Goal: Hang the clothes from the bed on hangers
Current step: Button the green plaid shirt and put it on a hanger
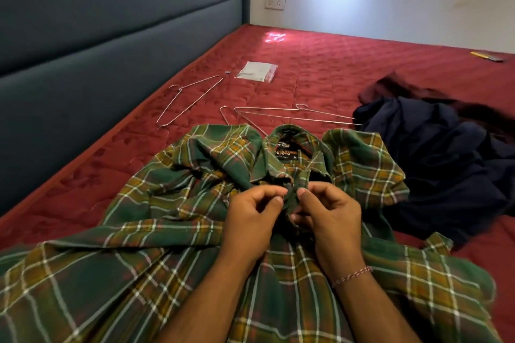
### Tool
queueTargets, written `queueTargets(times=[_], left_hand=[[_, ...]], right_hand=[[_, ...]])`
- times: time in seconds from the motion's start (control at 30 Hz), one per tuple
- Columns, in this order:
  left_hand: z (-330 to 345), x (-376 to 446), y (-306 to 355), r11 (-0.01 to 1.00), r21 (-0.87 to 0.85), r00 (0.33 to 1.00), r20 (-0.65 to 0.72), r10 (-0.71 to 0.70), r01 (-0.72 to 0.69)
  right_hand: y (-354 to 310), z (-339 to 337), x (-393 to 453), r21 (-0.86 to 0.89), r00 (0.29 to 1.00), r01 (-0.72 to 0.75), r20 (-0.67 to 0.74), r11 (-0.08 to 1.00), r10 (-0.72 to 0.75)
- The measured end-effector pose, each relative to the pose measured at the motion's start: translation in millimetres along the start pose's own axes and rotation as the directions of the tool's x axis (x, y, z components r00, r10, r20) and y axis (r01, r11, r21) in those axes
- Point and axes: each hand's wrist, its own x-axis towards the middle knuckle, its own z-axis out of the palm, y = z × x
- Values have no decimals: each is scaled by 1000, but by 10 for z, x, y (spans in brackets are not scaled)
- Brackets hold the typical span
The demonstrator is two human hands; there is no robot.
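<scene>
1. Up front, left hand (pixel 252 213) and right hand (pixel 327 213) meet at the placket just below the collar of the green plaid shirt (pixel 156 267); each pinches the fabric edge between thumb and curled fingers, knuckles nearly touching.
2. Right wrist wears a thin pink-and-white thread bracelet (pixel 352 276).
3. Shirt lies spread, collar away from the person, across the near part of the red mattress (pixel 320 69); neck label faces up, marked "M".
4. Wire hanger (pixel 189 100) lies flat beyond the shirt, toward the mattress's left edge beside the blue-grey padded headboard (pixel 111 36).
5. Two more wire hangers (pixel 278 117) lie overlapped just past the collar; one end slips under the shirt, the long end reaches the dark clothes.
6. Heap of dark navy and maroon clothes (pixel 434 147) sits near the mattress's right edge, close beside the shirt's right sleeve.
7. Small clear plastic packet (pixel 257 71) lies farther back, well apart from the hands.
8. Wall socket (pixel 275 2) on the white wall beyond.
</scene>
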Motion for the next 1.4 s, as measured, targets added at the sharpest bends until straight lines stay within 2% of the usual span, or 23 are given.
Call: queueTargets(times=[0.13, 0.27, 0.47, 0.63, 0.87, 1.13, 1.3, 1.4], left_hand=[[1, 19, -38, 998, -32, 998, 20, 56, -56], [16, -9, -47, 998, -26, 997, 49, 53, -52], [32, -26, -47, 996, -54, 997, -55, 63, -66], [27, -52, -74, 995, -72, 998, 16, 64, -62], [37, 9, -78, 974, -226, 993, -121, -13, -14], [37, -12, -76, 973, -231, 995, -98, 3, -25], [23, -25, -69, 987, -158, 997, -83, 6, -19], [26, -22, -61, 992, -126, 996, -94, -4, -8]], right_hand=[[42, -1, 36, 31, 999, 33, -16, 999, -33], [78, -27, 39, -4, 999, 44, 6, 999, -44], [57, -19, -9, -11, 997, 72, 35, 997, -72], [82, -24, -12, -34, 997, 74, 37, 997, -73], [98, -1, -40, -158, 985, 148, 111, 976, -132], [97, -1, -52, -179, 980, 179, 114, 967, -161], [126, -13, -44, -212, 974, 212, 122, 954, -190], [124, -4, -46, -158, 982, 172, 108, 972, -156]])
